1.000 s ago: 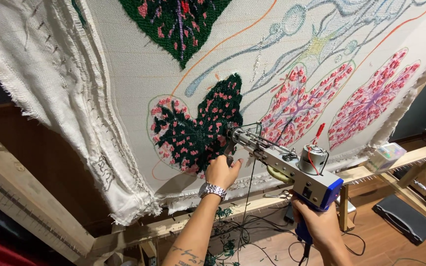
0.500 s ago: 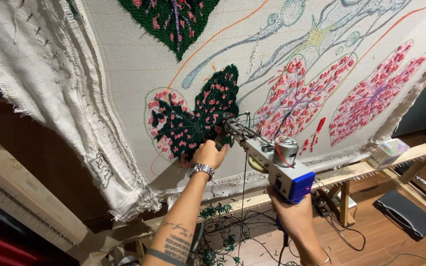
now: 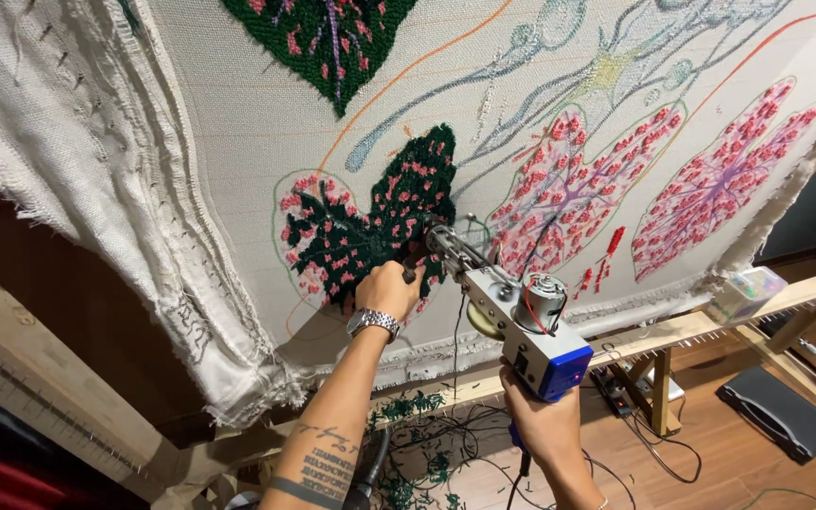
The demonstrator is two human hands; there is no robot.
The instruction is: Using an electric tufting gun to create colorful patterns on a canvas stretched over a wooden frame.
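We were mid-tufting w/ gun (image 3: 512, 316) at frame centre: left hand (image 3: 387, 288) closed on its front grip, right hand (image 3: 542, 420) gripping handle; next prob. needed steady pressure on cloth (image 3: 238, 123).

My left hand (image 3: 387, 291) covers the front grip of the tufting gun (image 3: 507, 316), and my right hand (image 3: 542, 423) hides its handle — I cannot see the needle tip where it meets the cloth (image 3: 238, 123). The upper green leaf (image 3: 328, 38) is cut off by the top edge — both my forearms run out at the bottom
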